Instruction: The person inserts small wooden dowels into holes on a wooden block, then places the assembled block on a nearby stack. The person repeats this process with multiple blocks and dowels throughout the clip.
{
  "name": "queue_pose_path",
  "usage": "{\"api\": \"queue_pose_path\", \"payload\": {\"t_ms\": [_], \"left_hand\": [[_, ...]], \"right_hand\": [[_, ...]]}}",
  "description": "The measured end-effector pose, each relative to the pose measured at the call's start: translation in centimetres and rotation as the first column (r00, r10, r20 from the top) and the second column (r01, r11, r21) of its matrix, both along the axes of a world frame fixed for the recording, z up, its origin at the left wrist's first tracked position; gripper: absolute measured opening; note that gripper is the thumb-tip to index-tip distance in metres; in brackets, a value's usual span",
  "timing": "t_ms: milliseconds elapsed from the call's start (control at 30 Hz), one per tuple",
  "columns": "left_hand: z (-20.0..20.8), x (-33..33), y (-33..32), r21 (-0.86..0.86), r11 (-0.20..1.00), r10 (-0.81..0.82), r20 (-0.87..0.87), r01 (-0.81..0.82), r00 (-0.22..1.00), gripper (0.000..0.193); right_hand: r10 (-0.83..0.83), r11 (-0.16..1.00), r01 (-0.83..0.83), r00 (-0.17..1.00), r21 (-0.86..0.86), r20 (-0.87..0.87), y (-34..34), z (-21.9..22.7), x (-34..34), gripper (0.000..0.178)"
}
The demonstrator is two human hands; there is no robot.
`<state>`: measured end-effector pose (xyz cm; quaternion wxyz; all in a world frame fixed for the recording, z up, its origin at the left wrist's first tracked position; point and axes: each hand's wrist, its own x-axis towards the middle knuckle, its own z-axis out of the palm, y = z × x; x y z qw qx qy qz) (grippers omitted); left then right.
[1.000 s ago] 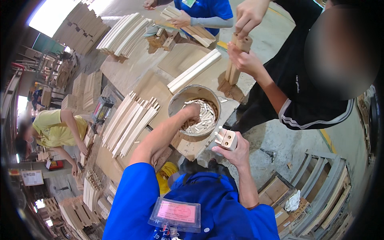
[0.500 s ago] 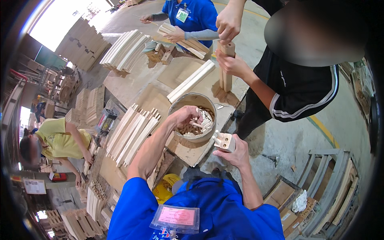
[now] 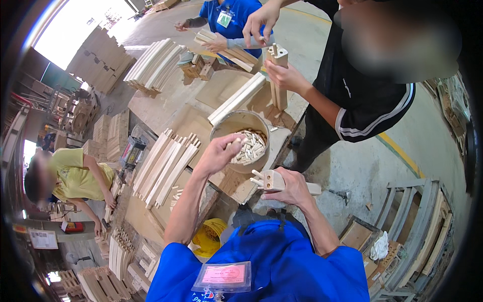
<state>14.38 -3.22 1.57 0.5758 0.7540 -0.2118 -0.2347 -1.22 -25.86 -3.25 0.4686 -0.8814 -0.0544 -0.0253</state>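
My left hand [image 3: 219,155] is closed over the near rim of a round bucket [image 3: 217,132], and a pale wooden dowel seems to show at its fingertips. Inside the bucket lie many short wooden dowels [image 3: 253,150]. My right hand [image 3: 296,189] is wrapped around wooden bars [image 3: 274,180], held together with their ends toward the bucket. Two round holes show in one end face. Beside them, dowels [image 3: 257,177] stick out of the bar ends.
Slatted wooden bars [image 3: 167,166] with dowelled ends lie left of the bucket. Across the table a co-worker's hand [image 3: 287,75] steadies an upright wooden bar [image 3: 278,93]. Another person in blue [image 3: 236,20] holds bars behind. A yellow bucket [image 3: 210,236] stands below the table edge.
My left hand has drawn back out of the dowels toward the bucket's near left rim. My right hand has turned the bars and shifted slightly left. The co-worker's upper hand has lifted off the upright bar.
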Motion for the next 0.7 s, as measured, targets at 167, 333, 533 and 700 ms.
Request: {"api": "queue_pose_path", "payload": {"t_ms": [167, 333, 533, 700], "left_hand": [[5.6, -5.5, 0.2, 0.196, 0.950, -0.296, 0.313, 0.244, 0.902, 0.017], [6.0, -7.2, 0.2, 0.255, 0.919, -0.389, 0.468, 0.300, 0.793, 0.014], [6.7, -6.9, 1.7, 0.496, 0.830, -0.504, 0.471, 0.255, 0.724, 0.019], [7.5, -7.3, 2.3, 0.606, 0.769, -0.568, 0.502, 0.203, 0.652, 0.024]], "right_hand": [[0.059, 0.998, -0.059, 0.998, -0.003, -0.011, 0.5, 0.6, -0.2, 0.064], [0.113, 0.994, -0.113, 0.994, -0.008, 0.003, 1.3, 1.7, 0.1, 0.062], [0.162, 0.987, -0.162, 0.987, 0.018, 0.025, 2.3, 2.9, 0.2, 0.061], [0.161, 0.987, -0.160, 0.987, -0.024, 0.010, 2.9, 3.5, 0.1, 0.060]]}}
